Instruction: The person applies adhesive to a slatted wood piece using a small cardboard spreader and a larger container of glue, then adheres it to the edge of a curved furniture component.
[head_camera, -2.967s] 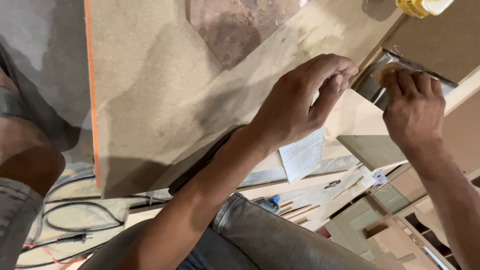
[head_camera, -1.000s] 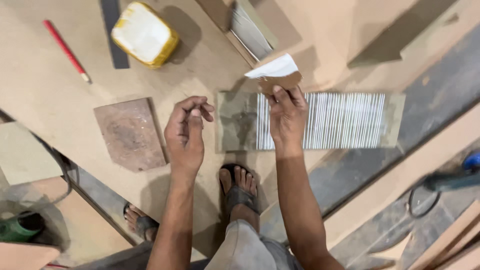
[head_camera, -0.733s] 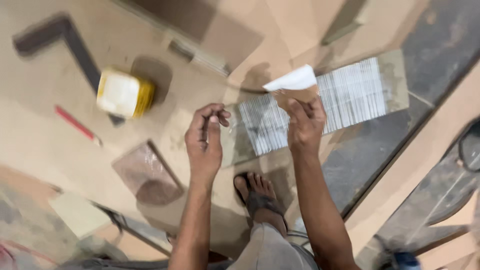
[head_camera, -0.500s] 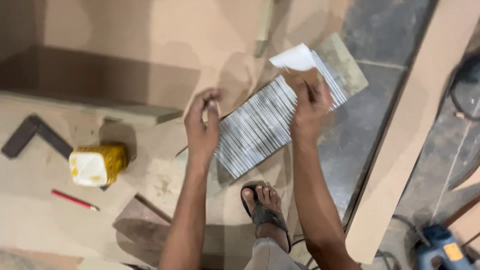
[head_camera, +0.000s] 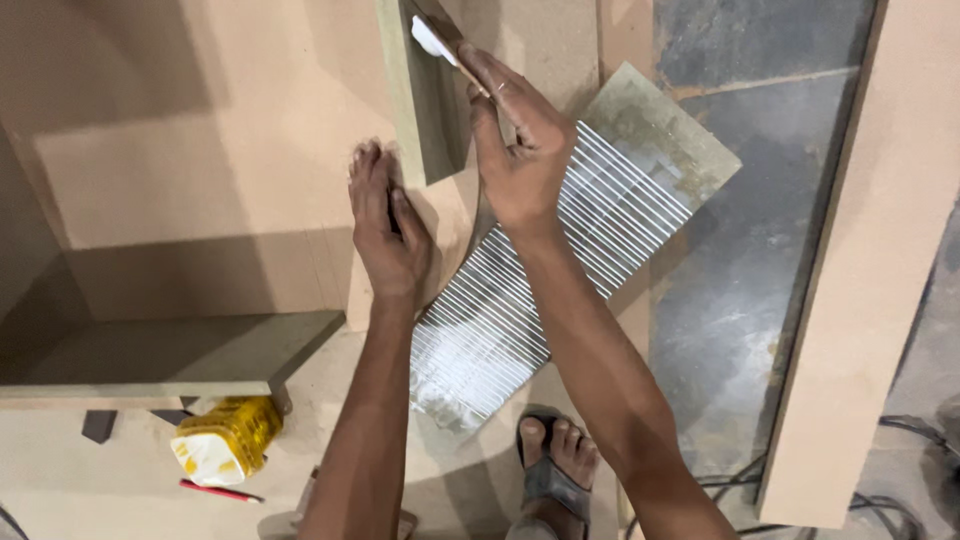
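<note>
Head view shows the right hand (head_camera: 520, 165) pinching a thin, stiff spreader (head_camera: 432, 36) at 12 o'clock above the rigid ribbed panel (head_camera: 540, 290), probably slippery with glue, while the left hand (head_camera: 385, 225) rests flat with straight fingers at its 9 o'clock edge.

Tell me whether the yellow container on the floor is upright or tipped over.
Tipped over. The yellow container lies on its side on the board floor, its pale end facing lower left, beside a red pencil.

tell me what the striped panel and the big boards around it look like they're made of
Striped panel: looks like fibreboard with a grey-green face, raked with wet white glue lines, probably. Boards: plain tan fibreboard, matte, no grain showing. Right hand holds a white scrap, maybe card.
</note>
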